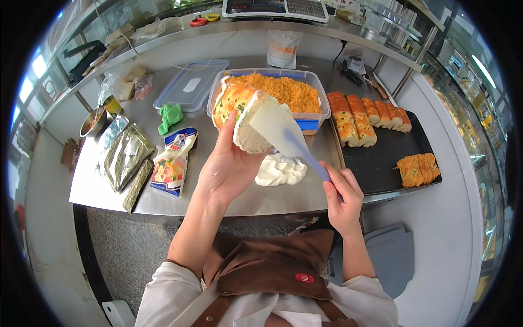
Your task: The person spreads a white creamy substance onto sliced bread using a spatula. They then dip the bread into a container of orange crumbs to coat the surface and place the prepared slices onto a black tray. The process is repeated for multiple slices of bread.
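My left hand [223, 161] is closed round a bread roll [233, 97] with a golden, green-flecked top, raised over the steel table. White cream shows along the roll's edge. In my right hand [343, 199] is the lilac handle of a spatula [279, 128]; its pale, flat blade lies against the cut face of the roll. Beneath them a mound of white cream [280, 170] sits on the tabletop. Just behind the roll stands a clear plastic tub [322, 113] filled with orange shredded topping [289, 94], partly hidden by the roll.
On the right a black tray [376, 163] bears several rolls [354, 122] and topping-coated pieces [418, 169]. At left lie a tub lid [190, 90], a green cloth [170, 117], a blue-and-white packet [174, 162], seaweed packs [126, 155] and a metal bowl [93, 122]. A shelf with a scale [275, 10] runs behind.
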Available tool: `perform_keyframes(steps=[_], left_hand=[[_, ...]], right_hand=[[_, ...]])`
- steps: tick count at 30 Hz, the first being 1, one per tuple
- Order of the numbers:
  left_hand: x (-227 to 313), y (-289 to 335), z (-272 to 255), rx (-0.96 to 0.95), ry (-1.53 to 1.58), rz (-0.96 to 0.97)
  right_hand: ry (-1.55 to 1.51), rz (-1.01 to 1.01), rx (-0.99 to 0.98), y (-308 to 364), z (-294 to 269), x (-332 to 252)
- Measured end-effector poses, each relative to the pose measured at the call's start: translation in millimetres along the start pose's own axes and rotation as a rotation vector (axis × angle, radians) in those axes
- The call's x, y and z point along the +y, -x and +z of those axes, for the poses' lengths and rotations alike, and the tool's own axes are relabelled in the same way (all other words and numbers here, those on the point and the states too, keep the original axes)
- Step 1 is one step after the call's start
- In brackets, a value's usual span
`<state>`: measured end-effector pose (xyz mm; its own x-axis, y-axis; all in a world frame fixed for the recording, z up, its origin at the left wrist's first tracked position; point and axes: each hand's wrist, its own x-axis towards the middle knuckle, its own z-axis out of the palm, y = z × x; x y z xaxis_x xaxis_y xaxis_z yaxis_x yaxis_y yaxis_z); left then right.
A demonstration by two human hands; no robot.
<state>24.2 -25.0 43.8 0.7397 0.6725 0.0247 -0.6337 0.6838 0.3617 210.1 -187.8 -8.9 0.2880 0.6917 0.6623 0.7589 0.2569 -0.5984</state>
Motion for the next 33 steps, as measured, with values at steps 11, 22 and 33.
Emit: perform_keyframes(steps=[11, 22, 33], left_hand=[[15.6, 4.4, -11.3, -0.125, 0.025, -0.028], [0.0, -0.4, -0.8, -0.02, 0.032, 0.054], [-10.1, -7.2, -4.3, -0.11, 0.249, -0.001]], right_hand=[[0.017, -0.064, 0.055, 21.4, 10.2, 22.0], [-1.278, 0.738, -0.208, 52.1, 34.1, -8.7], [-1.226, 0.737, -0.271, 50.3, 34.8, -26.8]])
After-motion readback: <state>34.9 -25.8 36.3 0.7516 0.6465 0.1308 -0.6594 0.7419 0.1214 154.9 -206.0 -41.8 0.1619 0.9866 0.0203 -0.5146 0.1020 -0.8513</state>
